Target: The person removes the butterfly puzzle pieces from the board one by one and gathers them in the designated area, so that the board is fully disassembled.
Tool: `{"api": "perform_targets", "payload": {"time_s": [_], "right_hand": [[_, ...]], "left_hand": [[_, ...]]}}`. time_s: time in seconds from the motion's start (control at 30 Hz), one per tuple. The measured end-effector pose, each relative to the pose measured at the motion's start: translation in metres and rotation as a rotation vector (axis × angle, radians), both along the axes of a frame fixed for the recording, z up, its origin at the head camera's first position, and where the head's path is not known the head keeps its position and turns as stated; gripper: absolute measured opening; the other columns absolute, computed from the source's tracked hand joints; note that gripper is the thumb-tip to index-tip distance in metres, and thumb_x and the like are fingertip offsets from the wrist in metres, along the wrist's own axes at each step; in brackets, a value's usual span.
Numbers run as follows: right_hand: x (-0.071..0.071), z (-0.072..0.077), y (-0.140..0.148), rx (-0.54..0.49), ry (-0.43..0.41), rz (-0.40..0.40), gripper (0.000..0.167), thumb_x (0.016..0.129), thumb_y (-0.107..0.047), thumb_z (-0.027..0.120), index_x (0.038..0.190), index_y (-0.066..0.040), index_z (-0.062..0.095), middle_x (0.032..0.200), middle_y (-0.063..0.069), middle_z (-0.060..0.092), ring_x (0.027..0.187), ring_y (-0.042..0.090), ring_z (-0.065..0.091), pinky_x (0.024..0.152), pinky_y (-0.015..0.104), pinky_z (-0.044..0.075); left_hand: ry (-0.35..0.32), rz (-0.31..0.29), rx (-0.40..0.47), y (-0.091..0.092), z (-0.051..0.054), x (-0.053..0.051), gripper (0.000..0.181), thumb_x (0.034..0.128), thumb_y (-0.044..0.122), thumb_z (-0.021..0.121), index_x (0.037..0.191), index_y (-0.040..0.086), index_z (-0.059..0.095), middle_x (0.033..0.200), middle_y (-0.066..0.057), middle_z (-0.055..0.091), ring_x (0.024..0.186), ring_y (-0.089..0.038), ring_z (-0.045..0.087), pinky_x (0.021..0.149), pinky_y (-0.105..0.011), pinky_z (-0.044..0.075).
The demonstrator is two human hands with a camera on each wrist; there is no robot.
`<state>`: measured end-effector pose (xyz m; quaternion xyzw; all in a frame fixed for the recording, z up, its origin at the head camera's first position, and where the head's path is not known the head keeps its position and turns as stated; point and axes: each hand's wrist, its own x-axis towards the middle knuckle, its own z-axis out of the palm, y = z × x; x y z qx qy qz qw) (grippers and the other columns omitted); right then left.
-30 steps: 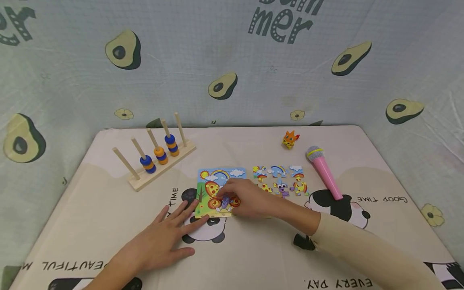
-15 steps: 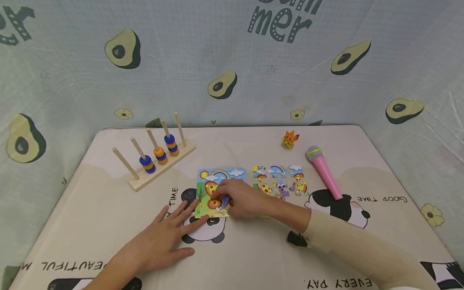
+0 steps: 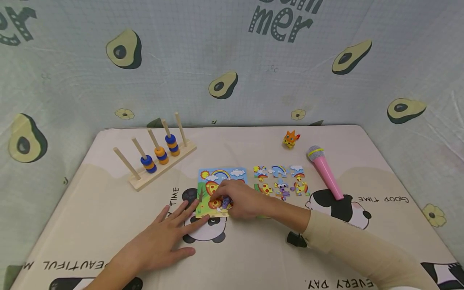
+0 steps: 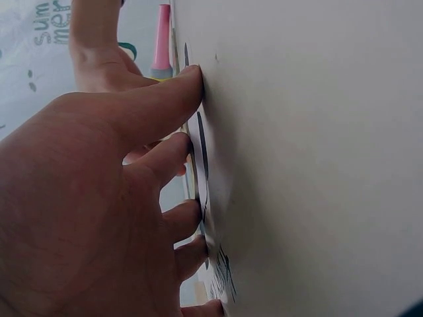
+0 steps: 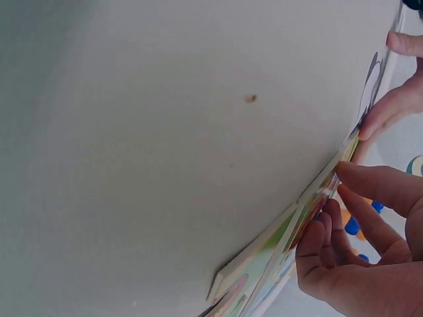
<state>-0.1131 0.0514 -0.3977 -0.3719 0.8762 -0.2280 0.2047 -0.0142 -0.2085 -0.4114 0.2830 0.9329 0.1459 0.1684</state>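
Observation:
A square picture puzzle board (image 3: 222, 173), with a sun, rainbow and clouds along its top, lies flat mid-table. My right hand (image 3: 243, 200) bends over its lower right part. Curled fingers and thumb pinch at a puzzle piece there; the hand hides most of that piece. In the right wrist view, the right thumb (image 5: 380, 185) and fingertips meet the board's surface. My left hand (image 3: 163, 239) lies spread, its straight fingertips on the board's left and lower edge. To the right, loose puzzle pieces (image 3: 279, 172) lie in rows, the lower ones partly covered by the right hand and wrist.
A wooden peg stand (image 3: 168, 164) with blue and orange rings stands at the back left. An orange toy figure (image 3: 290, 139) sits at the back right, near a pink microphone (image 3: 328, 176). Beneath everything spreads a panda-print tablecloth (image 3: 250, 257); an avocado-print curtain (image 3: 174, 52) hangs behind.
My right hand has shifted slightly left and down over the board, then stayed nearly still during the last half second. The left hand has kept its place.

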Motion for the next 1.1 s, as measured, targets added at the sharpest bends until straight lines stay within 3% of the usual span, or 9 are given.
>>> {"api": "perform_targets", "payload": {"time_s": [0.67, 1.1], "right_hand": [[0.0016, 0.0011, -0.0017, -0.028, 0.014, -0.012, 0.054, 0.073, 0.011, 0.074, 0.117, -0.021, 0.08, 0.117, 0.0, 0.063, 0.11, 0.015, 0.055, 0.088, 0.027, 0.049], [-0.004, 0.0031, -0.0018, 0.04, 0.003, 0.034, 0.055, 0.076, 0.003, 0.081, 0.124, -0.022, 0.077, 0.122, -0.003, 0.064, 0.117, 0.015, 0.054, 0.101, 0.034, 0.051]], "left_hand": [[0.021, -0.016, -0.006, -0.0005, 0.0002, -0.0003, 0.075, 0.0954, 0.057, 0.067, 0.162, 0.044, 0.034, 0.176, -0.006, 0.015, 0.161, -0.04, 0.018, 0.117, -0.079, 0.02], [0.003, -0.002, -0.013, 0.0, -0.0015, -0.0004, 0.076, 0.0951, 0.053, 0.069, 0.161, 0.045, 0.033, 0.176, -0.005, 0.014, 0.162, -0.039, 0.015, 0.119, -0.077, 0.017]]}}
